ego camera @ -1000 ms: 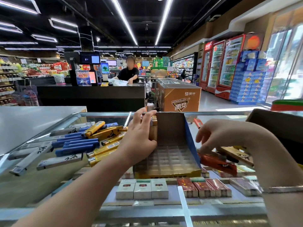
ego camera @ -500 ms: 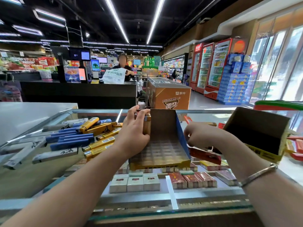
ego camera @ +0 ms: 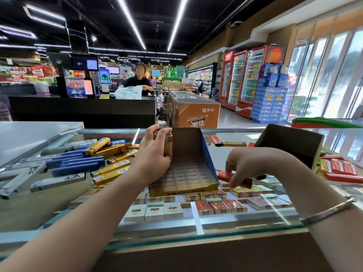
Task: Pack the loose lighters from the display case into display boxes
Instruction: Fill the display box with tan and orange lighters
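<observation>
My left hand [ego camera: 155,152] gripped lighters against the left wall of the open display box [ego camera: 188,165] on the glass bench [ego camera: 225,224]. My right hand [ego camera: 243,165] pinched a red lighter [ego camera: 225,176] just beside it. Loose lighters [ego camera: 94,163] lay left.

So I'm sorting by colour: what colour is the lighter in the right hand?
Red, best seen in the head view: the right hand pinches a red lighter.

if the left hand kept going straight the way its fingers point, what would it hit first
Probably nothing new: the left hand already grips the display box at its left wall, fingers pointing up and away. Beyond the fingertips only the case's far glass edge shows, though depth is unclear.
</observation>
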`<action>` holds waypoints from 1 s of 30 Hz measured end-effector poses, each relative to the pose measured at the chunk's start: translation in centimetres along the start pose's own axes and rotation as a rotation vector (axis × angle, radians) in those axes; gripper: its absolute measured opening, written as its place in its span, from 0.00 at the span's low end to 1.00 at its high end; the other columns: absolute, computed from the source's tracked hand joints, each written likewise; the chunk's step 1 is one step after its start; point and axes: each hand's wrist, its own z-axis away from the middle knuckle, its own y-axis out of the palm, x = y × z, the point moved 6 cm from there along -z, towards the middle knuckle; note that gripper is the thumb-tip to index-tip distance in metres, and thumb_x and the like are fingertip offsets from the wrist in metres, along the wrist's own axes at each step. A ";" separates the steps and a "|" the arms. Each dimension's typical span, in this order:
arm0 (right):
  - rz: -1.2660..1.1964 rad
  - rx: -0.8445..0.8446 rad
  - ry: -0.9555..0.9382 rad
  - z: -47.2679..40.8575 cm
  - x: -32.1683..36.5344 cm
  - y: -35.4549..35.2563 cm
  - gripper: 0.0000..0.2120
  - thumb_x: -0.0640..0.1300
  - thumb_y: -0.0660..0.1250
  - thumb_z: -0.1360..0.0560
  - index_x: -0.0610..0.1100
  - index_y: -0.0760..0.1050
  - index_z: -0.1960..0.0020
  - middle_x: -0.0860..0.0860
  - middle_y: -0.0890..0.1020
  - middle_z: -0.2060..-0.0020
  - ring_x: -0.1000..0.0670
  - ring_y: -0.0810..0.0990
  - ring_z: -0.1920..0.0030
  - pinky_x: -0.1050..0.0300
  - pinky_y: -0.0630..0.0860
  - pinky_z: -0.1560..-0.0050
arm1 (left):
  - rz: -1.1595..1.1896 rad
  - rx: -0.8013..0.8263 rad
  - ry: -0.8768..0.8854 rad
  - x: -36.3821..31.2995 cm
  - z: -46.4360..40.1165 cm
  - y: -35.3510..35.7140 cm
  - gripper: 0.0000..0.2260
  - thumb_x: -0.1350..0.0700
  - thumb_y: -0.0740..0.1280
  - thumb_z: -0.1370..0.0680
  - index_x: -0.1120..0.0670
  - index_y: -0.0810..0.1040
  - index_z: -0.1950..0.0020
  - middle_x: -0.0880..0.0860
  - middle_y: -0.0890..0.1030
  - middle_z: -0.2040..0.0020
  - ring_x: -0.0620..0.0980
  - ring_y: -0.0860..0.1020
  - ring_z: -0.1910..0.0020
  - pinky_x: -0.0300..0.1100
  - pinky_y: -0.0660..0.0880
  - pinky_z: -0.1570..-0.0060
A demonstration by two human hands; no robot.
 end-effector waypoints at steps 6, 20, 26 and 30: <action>-0.059 -0.111 0.024 -0.1 -0.5 -0.2 0.12 0.47 0.73 0.32 0.47 0.69 0.61 0.50 0.76 0.63 0.54 0.76 0.63 0.66 0.72 0.70 | 0.002 -0.009 -0.001 -0.2 0.3 0.0 0.31 0.60 0.68 0.27 0.46 0.57 0.28 0.48 0.50 0.27 0.57 0.56 0.28 0.49 0.62 0.33; 0.026 -0.427 0.174 1.4 -2.7 -3.0 0.02 0.42 0.61 0.25 0.45 0.70 0.56 0.49 0.74 0.62 0.49 0.74 0.61 0.55 0.73 0.61 | 0.004 -0.039 0.012 -0.2 0.2 -0.1 0.31 0.59 0.68 0.27 0.46 0.59 0.28 0.47 0.51 0.28 0.59 0.58 0.30 0.49 0.65 0.35; 0.128 -0.336 0.187 0.4 -2.2 -1.3 0.03 0.42 0.64 0.26 0.47 0.69 0.56 0.51 0.74 0.62 0.52 0.72 0.63 0.59 0.70 0.64 | 0.055 -0.044 0.020 -0.2 0.1 -0.3 0.30 0.59 0.68 0.27 0.47 0.59 0.29 0.49 0.52 0.28 0.58 0.59 0.30 0.47 0.65 0.36; 0.030 -0.355 0.185 -0.3 -2.1 -1.4 0.11 0.45 0.68 0.29 0.48 0.67 0.51 0.50 0.76 0.59 0.51 0.76 0.59 0.55 0.77 0.57 | 0.253 -0.039 -0.015 0.5 -0.6 -0.8 0.31 0.60 0.70 0.28 0.48 0.61 0.30 0.50 0.56 0.31 0.53 0.61 0.34 0.37 0.64 0.39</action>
